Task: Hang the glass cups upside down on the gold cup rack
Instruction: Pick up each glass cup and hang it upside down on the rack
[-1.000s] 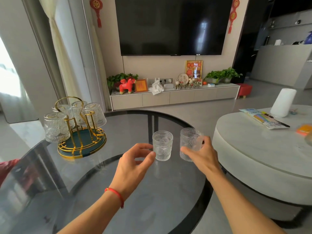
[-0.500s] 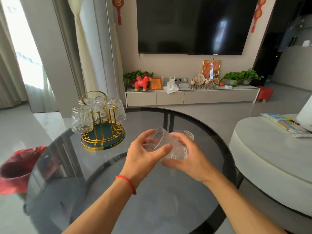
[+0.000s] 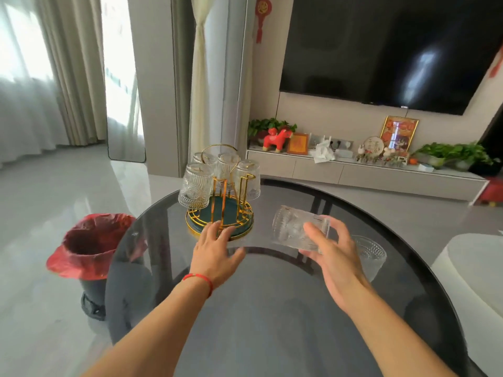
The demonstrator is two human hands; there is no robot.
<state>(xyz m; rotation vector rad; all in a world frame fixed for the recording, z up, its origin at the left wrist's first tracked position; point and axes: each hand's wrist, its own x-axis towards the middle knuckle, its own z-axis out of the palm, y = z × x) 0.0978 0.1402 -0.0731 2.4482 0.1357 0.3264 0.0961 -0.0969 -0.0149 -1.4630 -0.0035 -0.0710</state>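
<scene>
Both hands are out over the round dark glass table (image 3: 272, 308); the left hand (image 3: 215, 254) lies flat and loose with its fingers spread, holding nothing, fingertips reaching the near rim of the gold cup rack (image 3: 219, 213), though whether they actually touch the rim cannot be told; a red string bracelet (image 3: 198, 280) circles that wrist; the right hand (image 3: 329, 257) grips a ribbed glass cup (image 3: 296, 229) tipped on its side, thumb over the top and fingers beneath, raised above the table to the right of the rack and apart from it; a second glass cup (image 3: 370, 254) stands upright on the table just behind and to the right of that hand, partly hidden by it; the rack sits on a dark green round base near the table's far-left edge, and four glass cups (image 3: 196, 186) hang on it upside down, mouths down over the gold pegs; a bin lined with a red bag (image 3: 92, 243) stands on the floor left of the table.
</scene>
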